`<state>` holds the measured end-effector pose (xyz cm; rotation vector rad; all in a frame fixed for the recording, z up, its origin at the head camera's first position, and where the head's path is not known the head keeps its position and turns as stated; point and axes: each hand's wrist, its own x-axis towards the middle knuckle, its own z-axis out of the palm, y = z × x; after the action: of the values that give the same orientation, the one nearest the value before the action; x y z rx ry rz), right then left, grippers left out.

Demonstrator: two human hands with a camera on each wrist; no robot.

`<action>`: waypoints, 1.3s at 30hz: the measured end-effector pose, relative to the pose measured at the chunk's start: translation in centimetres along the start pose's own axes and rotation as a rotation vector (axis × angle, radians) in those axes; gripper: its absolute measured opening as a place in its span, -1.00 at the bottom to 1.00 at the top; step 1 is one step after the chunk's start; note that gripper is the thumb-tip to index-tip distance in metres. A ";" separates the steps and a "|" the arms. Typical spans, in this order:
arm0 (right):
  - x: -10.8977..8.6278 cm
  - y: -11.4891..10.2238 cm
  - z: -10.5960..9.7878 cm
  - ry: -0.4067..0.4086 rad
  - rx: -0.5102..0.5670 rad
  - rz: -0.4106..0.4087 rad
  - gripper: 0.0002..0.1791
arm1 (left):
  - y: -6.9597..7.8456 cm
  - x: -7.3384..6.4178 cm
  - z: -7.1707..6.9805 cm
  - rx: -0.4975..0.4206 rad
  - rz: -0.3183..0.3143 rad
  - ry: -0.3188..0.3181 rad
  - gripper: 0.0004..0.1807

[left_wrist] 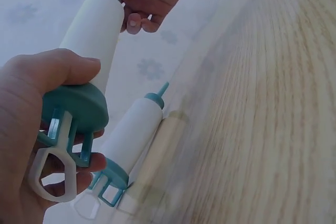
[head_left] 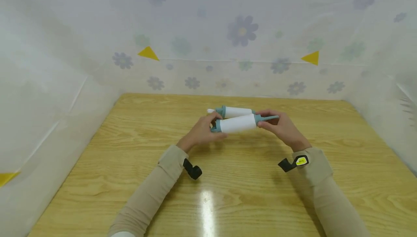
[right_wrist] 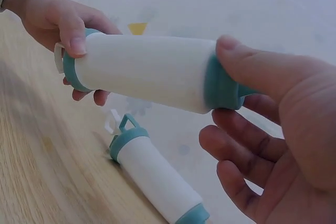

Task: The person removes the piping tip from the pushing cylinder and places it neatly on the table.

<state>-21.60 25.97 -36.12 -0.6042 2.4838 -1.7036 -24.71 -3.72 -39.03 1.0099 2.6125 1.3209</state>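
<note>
Above the table, a large white syringe (head_left: 238, 123) with teal ends is held level between both hands. My left hand (head_left: 203, 130) grips its handle end, thumb pressed on the white barrel beside the teal collar (left_wrist: 79, 106). A white pull ring (left_wrist: 55, 174) sticks out past that hand. At the opposite end, my right hand (head_left: 277, 126) pinches the teal nozzle cap (right_wrist: 219, 85) between thumb and forefinger, its other fingers loosely bent. Behind it lies a second, matching syringe (head_left: 238, 112) on the table, its thin teal nozzle (left_wrist: 164, 88) and white ring visible.
The wood-grain table (head_left: 228, 172) spreads in front of me. Flower-patterned pale sheeting (head_left: 208, 30) rises behind it and at both sides, with yellow triangles (head_left: 148, 53) stuck on. Each wrist wears a black camera mount (head_left: 193, 169).
</note>
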 end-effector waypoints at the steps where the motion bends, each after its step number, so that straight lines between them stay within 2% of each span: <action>1: 0.0 0.0 0.0 -0.002 0.015 -0.013 -0.64 | 0.1 0.0 0.0 -0.010 0.005 0.005 -0.50; 8: 0.2 -0.4 0.3 -0.018 0.133 -0.091 -0.69 | 1.4 0.0 0.1 -0.046 0.038 0.065 -0.47; 15: 0.4 -0.8 0.7 -0.007 0.167 -0.126 -0.74 | 2.0 0.1 0.1 -0.044 0.061 0.112 -0.48; 19: 0.6 -0.9 1.1 0.023 0.180 -0.130 -0.79 | 2.1 0.0 0.2 -0.029 0.068 0.128 -0.48; 26: 0.8 -1.5 1.7 0.120 0.196 -0.146 -0.76 | 2.7 -0.2 0.2 -0.034 0.121 0.139 -0.50; 31: 0.9 -1.7 2.1 0.167 0.236 -0.169 -0.77 | 2.8 -0.3 0.3 -0.037 0.111 0.132 -0.56; 39: 0.8 -1.5 2.8 0.167 0.436 -0.200 -0.80 | 3.1 -0.3 0.1 -0.078 0.056 0.109 -0.57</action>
<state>-21.20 22.78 -35.68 -0.7022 2.0904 -2.3634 -22.74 -2.52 -36.87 1.0348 2.6030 1.5195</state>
